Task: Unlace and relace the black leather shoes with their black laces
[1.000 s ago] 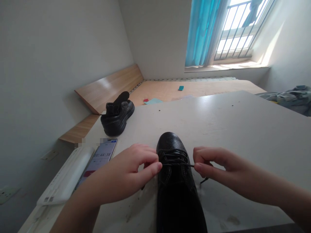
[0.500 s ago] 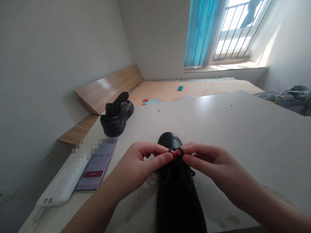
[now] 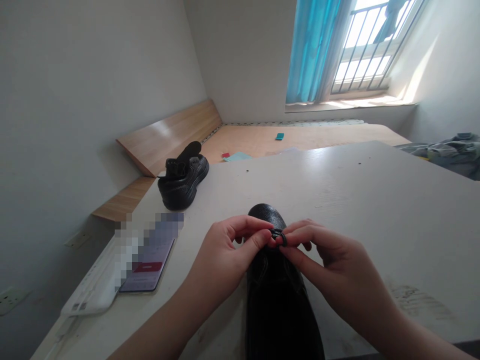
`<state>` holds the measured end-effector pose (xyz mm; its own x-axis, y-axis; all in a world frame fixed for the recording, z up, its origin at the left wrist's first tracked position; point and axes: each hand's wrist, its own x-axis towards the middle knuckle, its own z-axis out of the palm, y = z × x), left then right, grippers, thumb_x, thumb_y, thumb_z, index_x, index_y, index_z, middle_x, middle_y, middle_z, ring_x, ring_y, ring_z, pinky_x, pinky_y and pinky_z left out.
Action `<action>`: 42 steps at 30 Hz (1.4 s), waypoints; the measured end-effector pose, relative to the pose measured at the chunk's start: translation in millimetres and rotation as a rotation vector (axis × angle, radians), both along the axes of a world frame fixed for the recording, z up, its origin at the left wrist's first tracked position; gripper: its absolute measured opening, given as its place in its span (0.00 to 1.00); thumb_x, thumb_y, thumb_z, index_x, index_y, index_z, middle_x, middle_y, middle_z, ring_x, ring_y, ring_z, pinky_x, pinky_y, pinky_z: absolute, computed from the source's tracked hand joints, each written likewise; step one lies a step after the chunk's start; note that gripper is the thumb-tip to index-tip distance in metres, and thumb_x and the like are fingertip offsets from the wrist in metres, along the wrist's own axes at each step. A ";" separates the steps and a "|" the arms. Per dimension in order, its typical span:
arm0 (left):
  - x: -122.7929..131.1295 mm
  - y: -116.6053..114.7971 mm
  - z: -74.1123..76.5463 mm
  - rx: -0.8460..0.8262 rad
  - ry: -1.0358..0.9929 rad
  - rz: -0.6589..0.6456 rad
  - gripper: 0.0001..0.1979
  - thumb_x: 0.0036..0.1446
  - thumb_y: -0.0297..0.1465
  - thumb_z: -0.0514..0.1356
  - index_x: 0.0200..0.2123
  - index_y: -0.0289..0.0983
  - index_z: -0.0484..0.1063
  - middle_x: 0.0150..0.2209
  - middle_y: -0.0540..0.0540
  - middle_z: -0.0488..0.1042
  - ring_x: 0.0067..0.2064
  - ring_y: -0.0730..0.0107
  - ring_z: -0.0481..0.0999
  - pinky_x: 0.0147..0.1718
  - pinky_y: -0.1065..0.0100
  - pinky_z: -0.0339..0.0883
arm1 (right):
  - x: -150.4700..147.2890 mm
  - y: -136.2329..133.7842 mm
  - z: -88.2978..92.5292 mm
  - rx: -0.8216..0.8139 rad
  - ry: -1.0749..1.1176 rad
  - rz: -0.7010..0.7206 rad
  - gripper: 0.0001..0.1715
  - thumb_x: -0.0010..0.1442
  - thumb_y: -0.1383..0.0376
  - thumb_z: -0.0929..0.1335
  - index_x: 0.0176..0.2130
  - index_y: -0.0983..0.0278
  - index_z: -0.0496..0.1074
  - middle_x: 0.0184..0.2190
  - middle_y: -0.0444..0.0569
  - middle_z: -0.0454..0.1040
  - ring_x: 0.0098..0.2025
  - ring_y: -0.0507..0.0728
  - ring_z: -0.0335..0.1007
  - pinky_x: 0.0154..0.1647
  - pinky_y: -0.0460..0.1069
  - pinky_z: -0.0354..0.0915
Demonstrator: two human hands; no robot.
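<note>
Both hands are clenched on a doubled black lace (image 3: 279, 237), the left hand (image 3: 221, 262) and right hand (image 3: 337, 260) pinching it between their fingertips above a black leather shoe (image 3: 275, 310) on the white surface (image 3: 356, 195). A second black shoe (image 3: 183, 182) sits at eleven o'clock, a phone (image 3: 148, 270) at nine.

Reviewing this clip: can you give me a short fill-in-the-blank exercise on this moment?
1. The left hand and right hand hold a loop of black ____ above the black leather shoe.
2. The phone lies on the table to the person's ____ of that shoe.
3. The curtain beside the window is ____.

Missing words: lace; left; blue.
</note>
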<state>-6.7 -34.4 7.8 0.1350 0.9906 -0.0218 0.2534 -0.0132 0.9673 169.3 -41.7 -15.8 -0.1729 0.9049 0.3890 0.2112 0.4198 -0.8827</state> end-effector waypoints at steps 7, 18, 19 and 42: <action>1.3 -3.7 -1.7 0.073 0.141 0.015 0.10 0.56 0.35 0.62 0.36 0.39 0.82 0.33 0.47 0.82 0.36 0.64 0.76 0.36 0.67 0.67 | 0.8 -3.5 5.4 0.331 -0.216 0.015 0.09 0.61 0.75 0.67 0.33 0.61 0.71 0.30 0.41 0.75 0.35 0.49 0.69 0.37 0.44 0.67; -2.0 -5.9 1.6 0.089 0.145 -0.105 0.09 0.52 0.36 0.64 0.35 0.38 0.81 0.33 0.48 0.77 0.37 0.64 0.72 0.39 0.64 0.63 | 6.5 14.0 9.5 -0.043 -0.293 -0.035 0.05 0.55 0.67 0.71 0.29 0.60 0.70 0.27 0.40 0.73 0.30 0.52 0.66 0.31 0.47 0.62; -1.9 -5.3 1.2 0.081 0.139 -0.102 0.10 0.52 0.38 0.65 0.34 0.38 0.80 0.32 0.48 0.76 0.36 0.65 0.71 0.39 0.64 0.63 | 7.1 14.0 9.0 -0.031 -0.305 -0.018 0.05 0.56 0.66 0.71 0.29 0.60 0.71 0.28 0.41 0.72 0.32 0.52 0.66 0.32 0.47 0.62; -2.2 -2.3 3.3 0.136 0.154 -0.089 0.10 0.58 0.37 0.63 0.30 0.37 0.74 0.27 0.52 0.72 0.31 0.72 0.69 0.33 0.71 0.62 | 5.8 11.3 5.1 -0.049 -0.187 0.091 0.11 0.67 0.63 0.63 0.31 0.61 0.66 0.31 0.44 0.66 0.34 0.52 0.63 0.34 0.48 0.61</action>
